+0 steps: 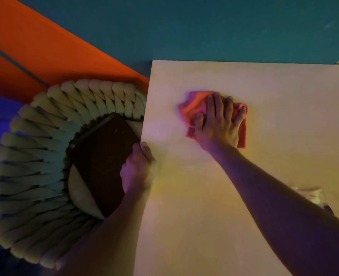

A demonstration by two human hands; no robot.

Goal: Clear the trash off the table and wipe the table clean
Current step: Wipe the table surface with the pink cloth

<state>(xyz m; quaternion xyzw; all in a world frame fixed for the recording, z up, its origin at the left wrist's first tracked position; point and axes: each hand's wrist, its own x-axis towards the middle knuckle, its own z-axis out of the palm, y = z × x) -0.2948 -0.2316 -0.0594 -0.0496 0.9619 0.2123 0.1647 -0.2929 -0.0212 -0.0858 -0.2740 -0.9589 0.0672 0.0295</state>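
Observation:
A crumpled pink cloth (196, 106) lies on the pale wooden table (264, 92), left of its middle. My right hand (218, 124) presses down on the cloth, fingers spread and pointing away from me. My left hand (139, 168) grips the table's left edge, thumb on top and fingers curled over the side. A small crumpled piece of pale paper (312, 194) lies on the table beside my right forearm.
A round chair with a thick braided cream rim (45, 156) stands against the table's left edge, with a dark flat cushion or board (102, 158) on its seat. Beyond are a teal floor (184, 26) and an orange surface (35, 46).

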